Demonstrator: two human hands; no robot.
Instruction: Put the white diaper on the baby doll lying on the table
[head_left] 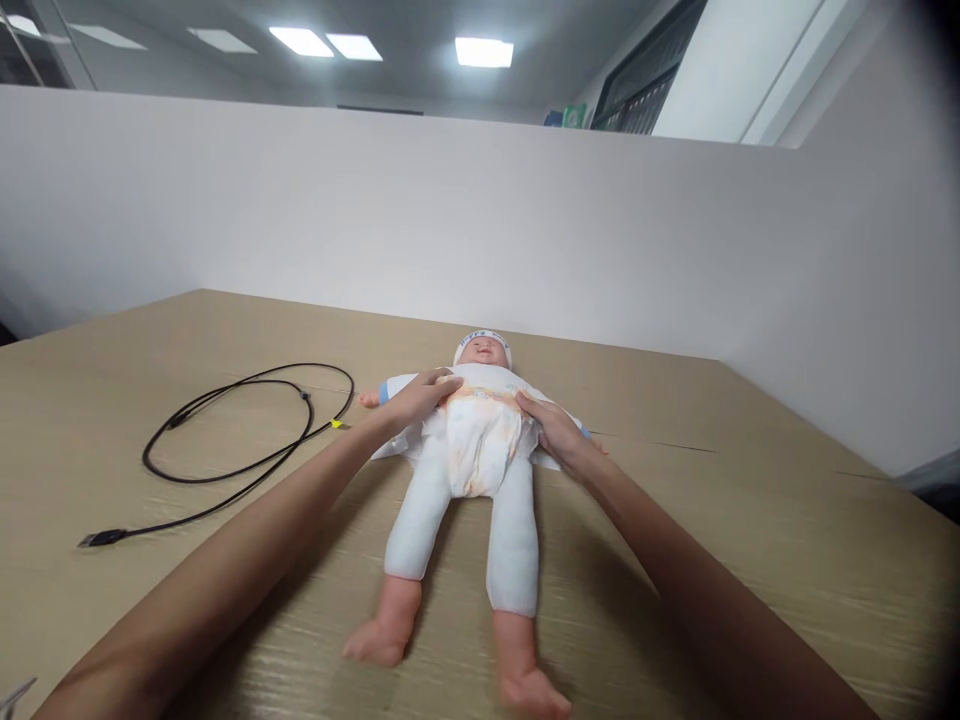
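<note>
Black looped USB cable (199,482) lies left of the supine, white-clothed plastic baby doll (516,510). Left hand (426,396) touches one side of the white-and-orange diaper (480,450) round the doll's hips, right hand (556,428) the other; hands apart, grip unclear. Doll's long axis runs away between them, neither nearer.

doll feet (386,628): smooth, plastic-like | doll legs (512,550): matt cloth | diaper (482,445): papery, matt | tabletop (750,480): wood-grained, faint sheen | USB cable (178,418): smooth plastic
</note>
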